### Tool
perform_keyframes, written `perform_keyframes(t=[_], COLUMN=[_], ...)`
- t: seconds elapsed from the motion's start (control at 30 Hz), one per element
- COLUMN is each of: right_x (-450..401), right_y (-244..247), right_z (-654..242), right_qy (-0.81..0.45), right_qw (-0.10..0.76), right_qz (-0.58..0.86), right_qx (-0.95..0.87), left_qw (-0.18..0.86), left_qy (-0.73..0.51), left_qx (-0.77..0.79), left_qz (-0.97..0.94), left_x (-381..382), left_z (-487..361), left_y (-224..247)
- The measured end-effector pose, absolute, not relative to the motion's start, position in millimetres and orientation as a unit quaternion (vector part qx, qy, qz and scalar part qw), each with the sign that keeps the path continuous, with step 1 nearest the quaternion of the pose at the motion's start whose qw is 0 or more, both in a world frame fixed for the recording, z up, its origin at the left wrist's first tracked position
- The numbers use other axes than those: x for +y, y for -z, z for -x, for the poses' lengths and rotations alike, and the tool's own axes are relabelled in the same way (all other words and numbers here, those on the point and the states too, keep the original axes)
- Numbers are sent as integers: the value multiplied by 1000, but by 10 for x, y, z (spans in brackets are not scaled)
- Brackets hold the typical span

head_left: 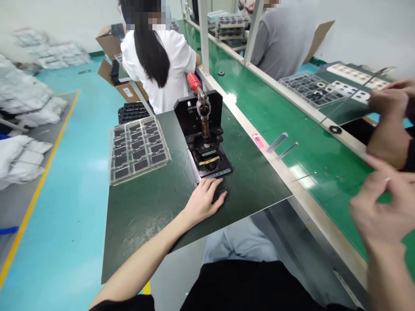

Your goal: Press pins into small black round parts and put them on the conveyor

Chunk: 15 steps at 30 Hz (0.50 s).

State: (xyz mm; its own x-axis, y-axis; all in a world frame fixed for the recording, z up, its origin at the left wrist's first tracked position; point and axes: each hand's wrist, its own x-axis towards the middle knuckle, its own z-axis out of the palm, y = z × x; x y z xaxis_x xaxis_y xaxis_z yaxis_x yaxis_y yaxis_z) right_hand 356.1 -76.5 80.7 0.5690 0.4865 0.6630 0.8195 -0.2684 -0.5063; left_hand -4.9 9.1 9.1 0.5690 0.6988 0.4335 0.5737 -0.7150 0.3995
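Observation:
My left hand (202, 201) rests on the dark green worktable, its thumb and fingers curled round a flat black ring-shaped part (224, 194), which they partly cover. Just beyond stands a black toggle press (205, 129) with a red-gripped lever (193, 81). A yellow strip (209, 160) lies across the black fixture at its base. Off to the right, over the green conveyor, my right hand (381, 211) is raised with its fingers pinched together. A tiny pale spot shows at the fingertips, too small to name.
A clear tray (139, 149) of dark parts sits left of the press. Thin clear strips (277, 142) and a pink piece (258, 141) lie by the conveyor edge (240, 113). Across it, a co-worker's hands (389, 103) work near another tray (313, 88). Two more people sit farther off.

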Motion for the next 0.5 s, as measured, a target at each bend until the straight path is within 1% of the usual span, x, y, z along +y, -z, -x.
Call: perform_keyframes(t=[0.07,0.17,0.23,0.3,0.4,0.5], right_x=[-819,-544,-208,154,583,787], right_y=[-716,-567,-488,-429,-368,-339], right_z=[-3109,-2538,-2269,-2087,-1931,-1853], right_qy=[102,-123,-251,-335,-391,-356], right_qw=[463,508,513,495,440,402], right_qz=[713,644,583,525,486,498], right_qx=[-516,-559,-578,-606,-646,-681], left_qw=[115,147,171,186,192,191], left_qy=[-278,-268,-261,-257,-257,-254], left_qx=[354,342,329,321,316,311], left_qz=[-886,-889,-891,-892,-893,-896], left_x=[79,89,97,97,84,71], left_z=[45,55,58,52,29,6], left_y=[-95,-96,-98,-101,-99,-92])
